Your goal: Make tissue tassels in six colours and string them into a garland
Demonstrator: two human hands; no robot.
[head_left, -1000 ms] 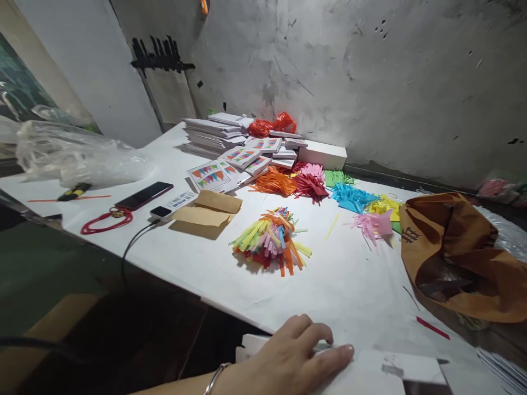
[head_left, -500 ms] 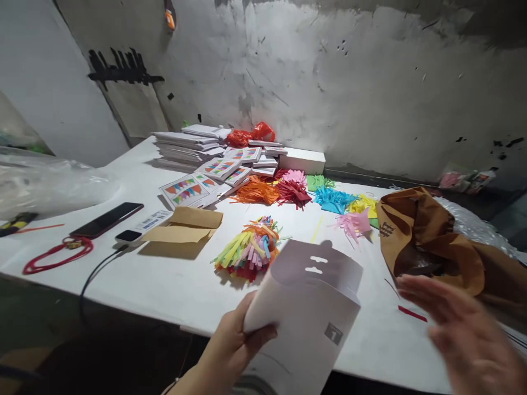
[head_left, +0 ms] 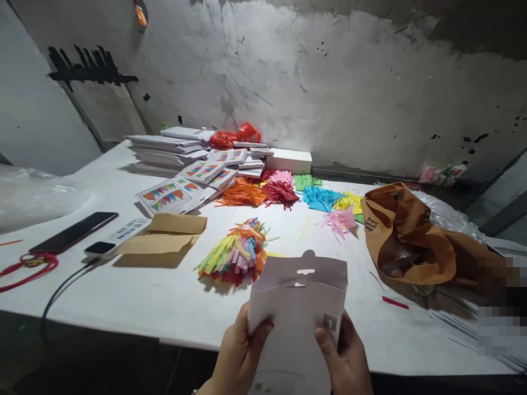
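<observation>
A white cardboard box (head_left: 294, 340) with a hanging-slot flap at its top is held over the front edge of the table. My left hand (head_left: 241, 351) grips its left side, thumb on the near face. On the right side my right hand (head_left: 346, 356) clasps it, thumb beside a small dark square printed "1". The flap stands up at the far end, and the box's mouth looks open. Just beyond lies a bundle of multicoloured paper tassels (head_left: 236, 252). The lower end of the box runs out of view.
Stacks of white flat boxes (head_left: 164, 151) and printed packs (head_left: 168, 195) stand at back left. Coloured tassel bunches (head_left: 242, 192) lie mid-table. A brown bag (head_left: 432, 252) sits right. At left are a phone (head_left: 76, 231), a cabled device (head_left: 101, 249) and folded brown paper (head_left: 177, 225).
My right hand has come in from the right and taken hold of the box's right side. The box has turned more upright, and the view has shifted right.
</observation>
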